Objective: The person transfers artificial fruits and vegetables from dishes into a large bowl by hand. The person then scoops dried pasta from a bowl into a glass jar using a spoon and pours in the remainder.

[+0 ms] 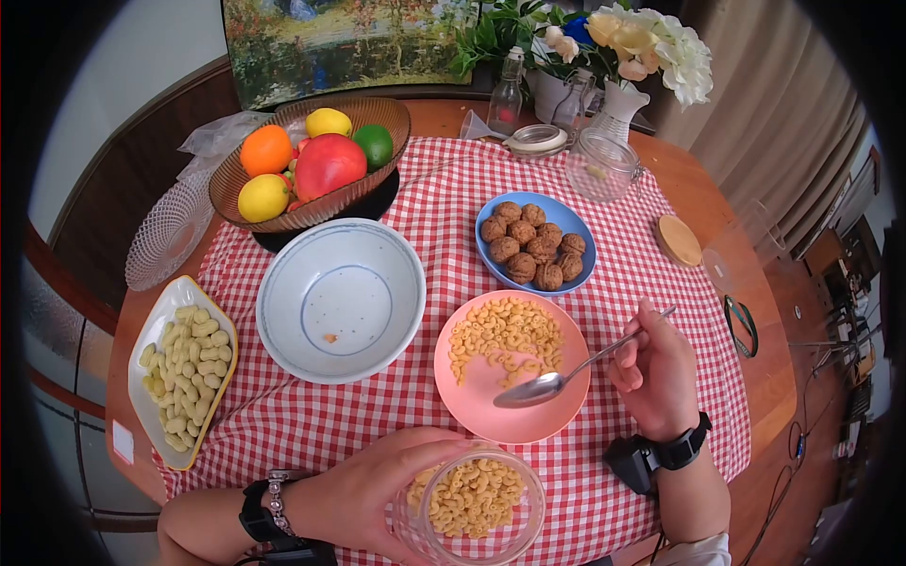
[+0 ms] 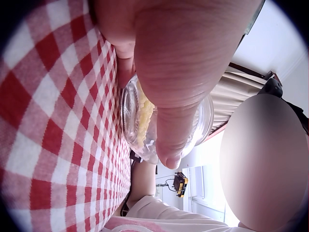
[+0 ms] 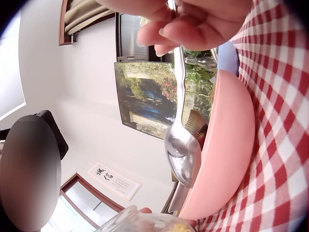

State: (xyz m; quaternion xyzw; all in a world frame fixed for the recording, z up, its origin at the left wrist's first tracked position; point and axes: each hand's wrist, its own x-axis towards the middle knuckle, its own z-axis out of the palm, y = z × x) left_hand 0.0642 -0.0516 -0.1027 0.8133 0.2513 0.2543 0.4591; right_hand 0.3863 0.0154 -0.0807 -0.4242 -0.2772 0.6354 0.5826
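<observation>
My right hand (image 1: 658, 373) pinches the handle of a metal spoon (image 1: 534, 389), whose bowl hangs over the near part of a pink plate (image 1: 472, 407) holding macaroni (image 1: 505, 330). No pasta shows on the spoon (image 3: 182, 155) in the right wrist view. Fingers of that hand (image 3: 193, 29) close round the handle. My left hand (image 1: 363, 486) grips a clear glass jar (image 1: 536, 505) partly filled with macaroni, at the table's near edge. In the left wrist view the thumb lies along the jar's side (image 2: 205, 118).
A white bowl (image 1: 401, 325) with small crumbs is left of the plate, and peanuts in a dish (image 1: 142, 344) farther left. Walnuts on a blue plate (image 1: 488, 203) stand behind. A fruit bowl (image 1: 377, 189), an open jar (image 1: 601, 170) and a wooden lid (image 1: 679, 241) sit farther back.
</observation>
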